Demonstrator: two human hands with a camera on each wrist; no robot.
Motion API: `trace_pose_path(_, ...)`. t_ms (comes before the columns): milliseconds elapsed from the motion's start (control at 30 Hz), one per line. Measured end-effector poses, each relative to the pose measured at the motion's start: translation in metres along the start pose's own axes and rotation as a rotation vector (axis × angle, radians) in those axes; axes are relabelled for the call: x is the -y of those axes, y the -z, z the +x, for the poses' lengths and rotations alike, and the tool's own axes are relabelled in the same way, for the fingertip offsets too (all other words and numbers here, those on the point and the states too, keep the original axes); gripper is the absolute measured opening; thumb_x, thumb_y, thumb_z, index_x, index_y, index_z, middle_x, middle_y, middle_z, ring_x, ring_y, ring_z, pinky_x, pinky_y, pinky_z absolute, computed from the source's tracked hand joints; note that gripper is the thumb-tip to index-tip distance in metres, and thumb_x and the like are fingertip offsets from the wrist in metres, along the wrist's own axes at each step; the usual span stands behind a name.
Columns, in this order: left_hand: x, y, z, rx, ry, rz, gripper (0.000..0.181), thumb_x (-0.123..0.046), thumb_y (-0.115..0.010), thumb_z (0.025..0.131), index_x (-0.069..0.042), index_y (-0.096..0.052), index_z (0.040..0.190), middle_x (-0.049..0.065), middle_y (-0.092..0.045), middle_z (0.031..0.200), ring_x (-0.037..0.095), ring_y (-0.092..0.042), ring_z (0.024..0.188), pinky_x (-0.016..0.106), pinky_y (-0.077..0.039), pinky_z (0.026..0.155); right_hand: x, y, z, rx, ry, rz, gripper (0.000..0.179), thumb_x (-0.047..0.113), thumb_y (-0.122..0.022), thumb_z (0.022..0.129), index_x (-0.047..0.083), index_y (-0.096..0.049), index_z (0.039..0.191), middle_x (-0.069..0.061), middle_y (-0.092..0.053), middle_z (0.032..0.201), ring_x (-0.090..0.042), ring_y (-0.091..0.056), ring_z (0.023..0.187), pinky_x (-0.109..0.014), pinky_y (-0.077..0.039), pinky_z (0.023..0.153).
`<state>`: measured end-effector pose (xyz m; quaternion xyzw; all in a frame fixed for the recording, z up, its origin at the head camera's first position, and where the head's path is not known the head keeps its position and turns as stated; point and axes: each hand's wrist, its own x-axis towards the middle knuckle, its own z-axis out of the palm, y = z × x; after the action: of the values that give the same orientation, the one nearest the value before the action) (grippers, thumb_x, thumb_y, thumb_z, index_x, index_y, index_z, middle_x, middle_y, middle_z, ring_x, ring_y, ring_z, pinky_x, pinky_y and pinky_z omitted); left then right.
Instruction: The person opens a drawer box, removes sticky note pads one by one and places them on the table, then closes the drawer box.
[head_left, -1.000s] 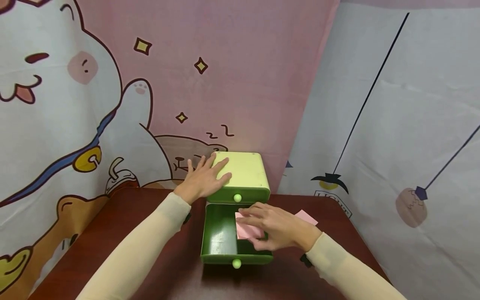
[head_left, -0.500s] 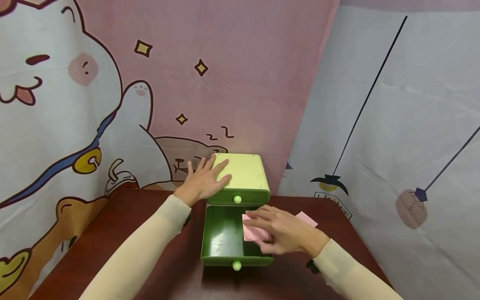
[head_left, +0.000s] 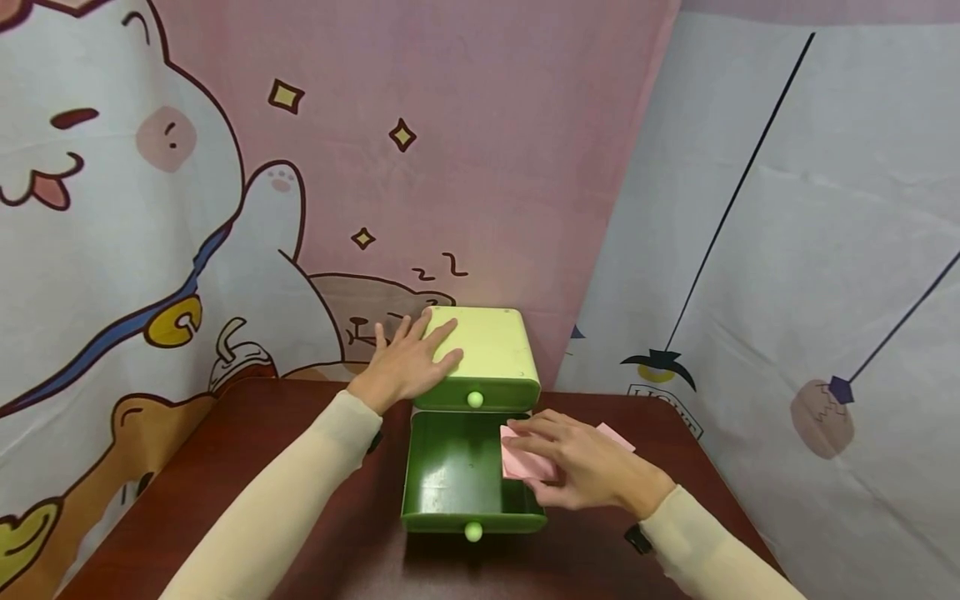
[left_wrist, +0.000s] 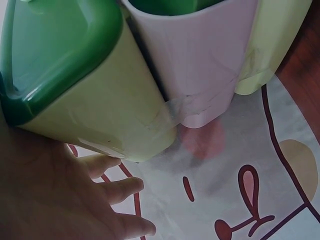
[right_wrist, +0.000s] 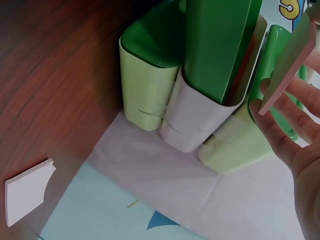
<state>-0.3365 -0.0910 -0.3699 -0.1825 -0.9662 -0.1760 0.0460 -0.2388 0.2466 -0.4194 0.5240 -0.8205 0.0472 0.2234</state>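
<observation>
A small stacked drawer cabinet has a pale yellow-green top, green drawer fronts and round light-green knobs. My left hand rests on its top left part, fingers spread. Below the closed top drawer, a green drawer is pulled out; its visible floor is bare. Over this drawer's right side, my right hand pinches a pink sticky note pad between fingers and thumb. The right wrist view shows the held pad edge-on, its thickness visible. A second pink pad lies on the table, partly behind the right hand.
The cabinet stands at the back of a dark red-brown table. Right behind it hangs a pink cartoon-printed cloth, with a pale cloth on the right. Clear tape joins the cabinet's yellow and pink tiers.
My right hand has moved right with the pink sticky note pad, from the middle of the pulled-out drawer toward its right edge. The left hand has stayed on the cabinet.
</observation>
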Motion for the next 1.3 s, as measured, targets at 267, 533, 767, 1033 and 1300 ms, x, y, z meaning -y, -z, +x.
trace_pose_path(267,0.0,0.0,0.0,0.0,-0.004,0.0,0.078,-0.077,-0.028,0.118,-0.043,-0.024,0.187,0.011,-0.007,0.199,0.054,-0.01,0.183,0.088,0.01,0.138,-0.003,0.0,-0.01,-0.022,-0.033,-0.012,0.065,0.035,-0.094,0.089,0.019,-0.08,0.15,-0.005,-0.08,0.152,-0.021,-0.075,0.131,-0.037,-0.069,0.101)
trace_pose_path(533,-0.001,0.001,0.0,0.006,-0.003,-0.016,0.077,-0.077,-0.029,0.118,-0.043,-0.024,0.187,0.012,-0.006,0.199,0.054,-0.009,0.183,0.087,0.014,0.137,-0.006,0.003,-0.023,-0.015,-0.112,0.015,0.07,0.032,-0.094,0.085,0.021,-0.079,0.152,-0.003,-0.076,0.159,-0.021,-0.073,0.134,-0.032,-0.068,0.08)
trace_pose_path(767,-0.001,0.001,0.0,0.004,-0.005,-0.015,0.077,-0.076,-0.03,0.118,-0.042,-0.024,0.187,0.011,-0.006,0.199,0.053,-0.009,0.183,0.087,0.013,0.138,-0.012,0.003,-0.032,-0.061,-0.071,-0.003,0.071,0.025,-0.095,0.081,0.014,-0.079,0.15,-0.007,-0.078,0.156,-0.022,-0.074,0.131,-0.042,-0.068,0.1)
trace_pose_path(1033,0.0,0.001,-0.002,0.003,-0.002,-0.013,0.079,-0.077,-0.032,0.117,-0.042,-0.025,0.187,0.011,-0.005,0.199,0.052,-0.01,0.183,0.086,0.013,0.139,-0.019,0.0,-0.043,-0.089,-0.088,-0.004,0.072,0.023,-0.095,0.078,0.013,-0.08,0.148,-0.007,-0.079,0.154,-0.02,-0.074,0.127,-0.037,-0.065,0.097)
trace_pose_path(1300,0.001,-0.001,-0.001,-0.002,0.001,-0.019,0.078,-0.078,-0.031,0.117,-0.043,-0.025,0.187,0.011,-0.006,0.199,0.052,-0.011,0.183,0.086,0.012,0.139,-0.027,-0.004,-0.06,-0.087,-0.168,-0.008,0.07,0.023,-0.096,0.079,0.015,-0.082,0.147,-0.004,-0.079,0.153,-0.017,-0.074,0.126,-0.03,-0.061,0.093)
